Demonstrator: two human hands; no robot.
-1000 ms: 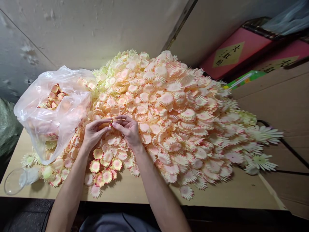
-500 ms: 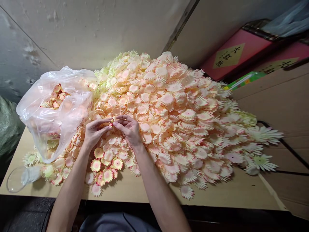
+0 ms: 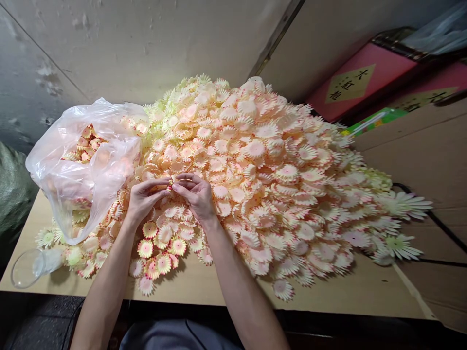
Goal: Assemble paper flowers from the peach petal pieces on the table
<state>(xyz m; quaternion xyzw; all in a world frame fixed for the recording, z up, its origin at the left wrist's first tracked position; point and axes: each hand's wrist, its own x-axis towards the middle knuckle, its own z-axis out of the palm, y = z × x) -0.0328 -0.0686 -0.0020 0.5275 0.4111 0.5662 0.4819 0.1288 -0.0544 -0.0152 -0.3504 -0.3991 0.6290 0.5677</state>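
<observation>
A small red-tipped artificial flower piece (image 3: 170, 185) is pinched between my two hands, above the front of a big heap of flower pieces (image 3: 255, 150). My left hand (image 3: 144, 197) grips it from the left with thumb and fingers. From the right, my right hand (image 3: 196, 194) closes thumb and fingertips on the same piece. The fingers cover most of it. Below my hands lie several yellow-centred, red-edged petal discs (image 3: 156, 255), loose on the table. The heap is of cream and pink petal discs with serrated edges.
A clear plastic bag (image 3: 62, 141) with more pieces stands at the left. A clear plastic cup (image 3: 27, 269) lies on its side on the wooden table (image 3: 328, 296). Pink boxes (image 3: 379, 73) and cardboard (image 3: 419, 160) border the right, with a wall (image 3: 153, 43) behind.
The view has shifted very slightly. Both hands keep nearly the same pose, still pinching the small flower piece.
</observation>
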